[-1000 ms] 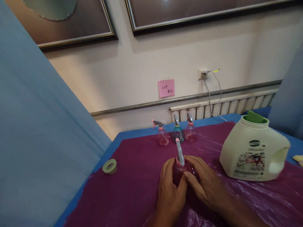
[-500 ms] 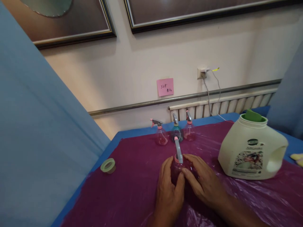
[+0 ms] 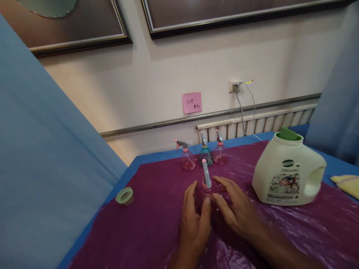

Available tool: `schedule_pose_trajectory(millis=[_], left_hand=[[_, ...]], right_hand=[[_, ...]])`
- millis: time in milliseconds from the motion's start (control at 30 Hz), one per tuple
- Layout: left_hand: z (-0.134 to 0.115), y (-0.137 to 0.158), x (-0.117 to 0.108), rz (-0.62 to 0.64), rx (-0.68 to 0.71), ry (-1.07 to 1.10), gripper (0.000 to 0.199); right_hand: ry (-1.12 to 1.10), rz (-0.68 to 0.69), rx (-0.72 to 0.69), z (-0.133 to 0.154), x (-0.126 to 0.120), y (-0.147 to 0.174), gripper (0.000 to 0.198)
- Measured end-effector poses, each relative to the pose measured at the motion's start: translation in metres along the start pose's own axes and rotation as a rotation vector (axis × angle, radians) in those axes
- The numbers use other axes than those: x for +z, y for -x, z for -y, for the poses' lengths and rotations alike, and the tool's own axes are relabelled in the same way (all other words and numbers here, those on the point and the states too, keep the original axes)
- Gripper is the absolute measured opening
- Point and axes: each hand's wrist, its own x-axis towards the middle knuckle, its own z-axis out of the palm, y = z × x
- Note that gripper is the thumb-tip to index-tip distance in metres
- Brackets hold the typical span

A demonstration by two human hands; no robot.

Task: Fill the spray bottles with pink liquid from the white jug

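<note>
A clear pink spray bottle (image 3: 206,191) with a grey and pink trigger head stands upright on the purple plastic sheet, its lower body partly hidden by my hands. On its left side my left hand (image 3: 195,216) is curved round it, fingers apart and loose. My right hand (image 3: 238,209) is cupped in the same way on the right, thumb and fingers spread. Small gaps show between the fingertips and the bottle's neck. Just behind stand a pink spray bottle (image 3: 188,161), a teal spray bottle (image 3: 209,154) and another pink spray bottle (image 3: 220,154).
To the right stands a large cream detergent jug (image 3: 288,168) with a green spout. A pale green cap (image 3: 125,195) lies on the left of the purple sheet (image 3: 151,224). A yellow cloth (image 3: 347,184) rests at the far right. Blue curtains (image 3: 42,149) hang at the sides.
Both hands have loosened and drawn slightly apart from the front spray bottle, which stays upright. The whole view has shifted a little, so everything appears further left.
</note>
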Motion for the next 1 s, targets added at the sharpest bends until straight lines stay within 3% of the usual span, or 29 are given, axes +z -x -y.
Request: schedule_pose_trajectory(millis=[533,833,1000], left_hand=[[-0.007,-0.008,0.0,-0.031,-0.029,0.002,0.06],[-0.014,-0.012,-0.002,-0.076,0.051,0.015,0.041],[-0.018,-0.01,-0.004,-0.04,0.004,-0.015,0.049]], right_hand=[[-0.026,0.014,-0.001,0.005,-0.003,-0.008,0.042],[-0.057,-0.032,-0.031,0.008,-0.006,-0.011,0.036],[-0.068,-0.04,-0.024,0.006,-0.005,-0.01,0.034]])
